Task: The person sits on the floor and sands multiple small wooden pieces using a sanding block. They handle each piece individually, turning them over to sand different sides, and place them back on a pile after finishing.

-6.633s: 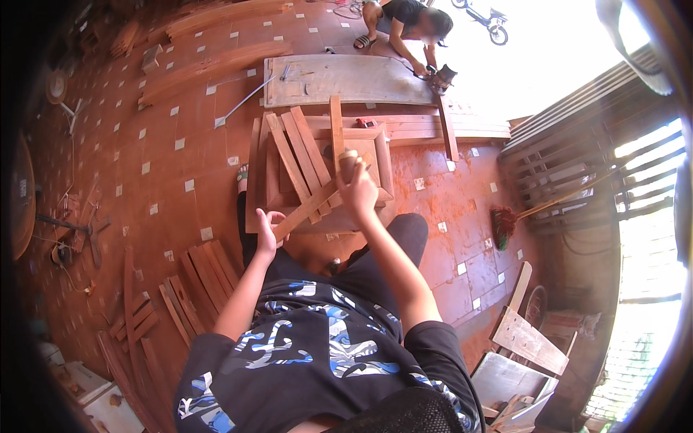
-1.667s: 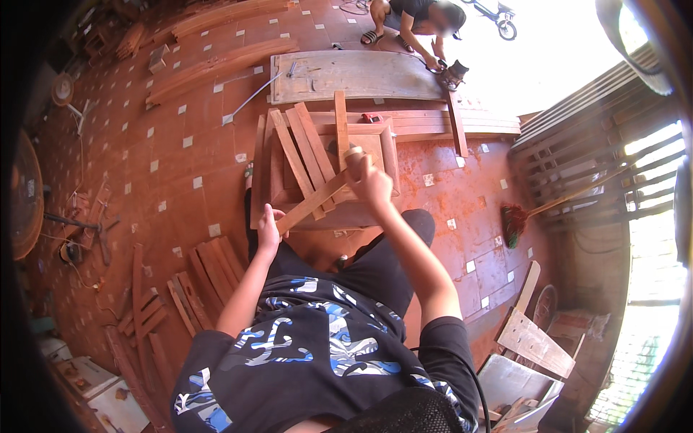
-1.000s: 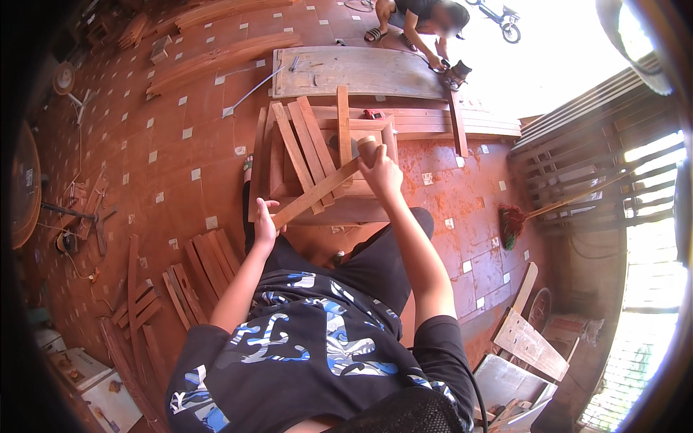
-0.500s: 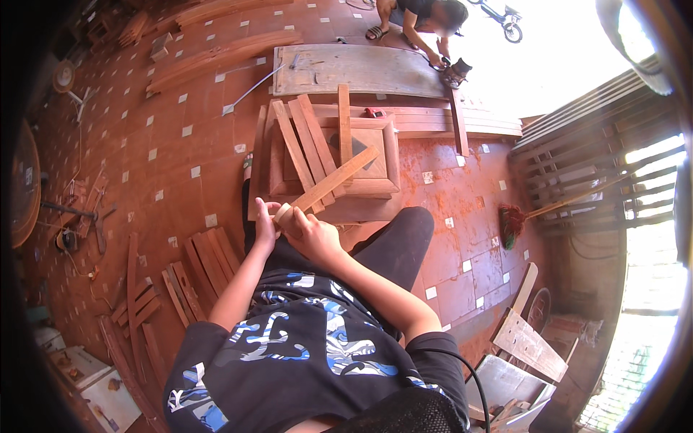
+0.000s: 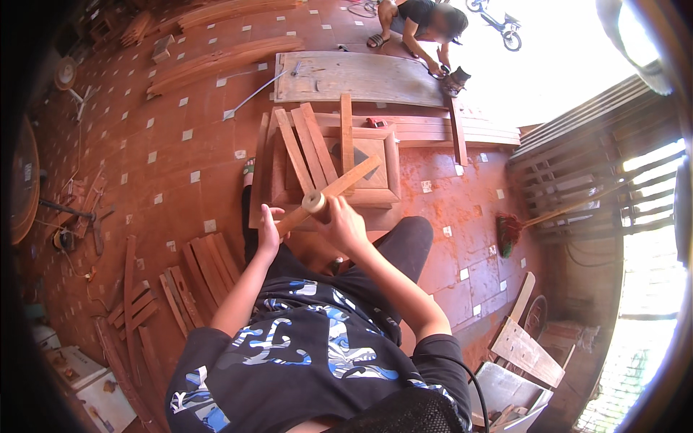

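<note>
My left hand (image 5: 269, 232) is closed around the near end of a wooden strip (image 5: 351, 177), which slants away to the right over a framed wooden panel (image 5: 394, 162). In my right hand (image 5: 345, 225) is a small tan roll (image 5: 315, 203) with a ring-shaped end, held against the strip; its exact kind is unclear. Several loose strips, among them an upright-lying one (image 5: 347, 137), rest on the panel. A small red and black tool (image 5: 376, 123), perhaps a tape measure, lies at its far edge.
Beyond the panel, a co-worker (image 5: 426, 25) crouches, hands on a power tool (image 5: 455, 81) by a long grey board (image 5: 354, 76). Cut boards (image 5: 209, 263) lie at my left. A mop (image 5: 511, 227) and a metal bin (image 5: 509, 393) stand at the right.
My right hand has moved right and slightly away along the strip, bringing the roll with it. My left hand remains at the strip's near end.
</note>
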{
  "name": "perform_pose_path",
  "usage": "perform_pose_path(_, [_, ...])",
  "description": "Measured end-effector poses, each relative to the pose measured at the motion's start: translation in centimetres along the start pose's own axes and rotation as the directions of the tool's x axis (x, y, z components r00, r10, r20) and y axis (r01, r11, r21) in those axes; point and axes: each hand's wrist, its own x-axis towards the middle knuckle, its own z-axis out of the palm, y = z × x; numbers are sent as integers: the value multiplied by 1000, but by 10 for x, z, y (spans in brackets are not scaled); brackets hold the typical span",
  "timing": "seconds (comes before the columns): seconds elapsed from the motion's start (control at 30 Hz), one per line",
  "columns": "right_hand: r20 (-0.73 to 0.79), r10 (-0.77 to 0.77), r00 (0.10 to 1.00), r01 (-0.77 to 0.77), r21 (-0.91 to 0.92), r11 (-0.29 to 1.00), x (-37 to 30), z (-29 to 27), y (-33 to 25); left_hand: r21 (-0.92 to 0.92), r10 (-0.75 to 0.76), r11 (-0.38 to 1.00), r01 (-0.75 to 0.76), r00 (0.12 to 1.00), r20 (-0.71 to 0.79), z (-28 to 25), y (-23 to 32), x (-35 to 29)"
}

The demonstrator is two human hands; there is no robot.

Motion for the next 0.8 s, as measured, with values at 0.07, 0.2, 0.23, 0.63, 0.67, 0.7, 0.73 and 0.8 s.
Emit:
perform_pose_path(0.07, [-36,7,999,-8,-39,999,17,-10,3,-5,0,1000,0,1000,12,-1,1,-2])
perform_pose_path(0.2, [-244,-1,970,-69,-279,958,37,-7,18,-7,30,1000,-30,1000,9,-1,-1,-1])
perform_pose_path(0.23, [-229,-9,973,-65,-314,947,38,-4,17,-13,24,1000,-24,1000,9,-1,-2,0])
perform_pose_path(0.63, [6,-329,944,327,-138,935,-3,35,-32,-113,-65,991,65,998,7,-7,2,-3])
perform_pose_path(0.67, [-33,-322,946,307,-225,925,3,32,-25,-85,-55,995,57,998,18,-8,2,-3])
perform_pose_path(0.7, [-70,-316,946,282,-299,912,12,26,-16,-56,-47,997,49,998,29,-11,1,-2])
perform_pose_path(0.73, [-107,-310,945,251,-372,894,23,19,-5,-30,-40,999,41,998,42,-11,0,-2])
perform_pose_path(0.8, [-212,-191,958,89,-414,906,47,7,23,-29,-41,999,41,999,13,-8,2,-2])
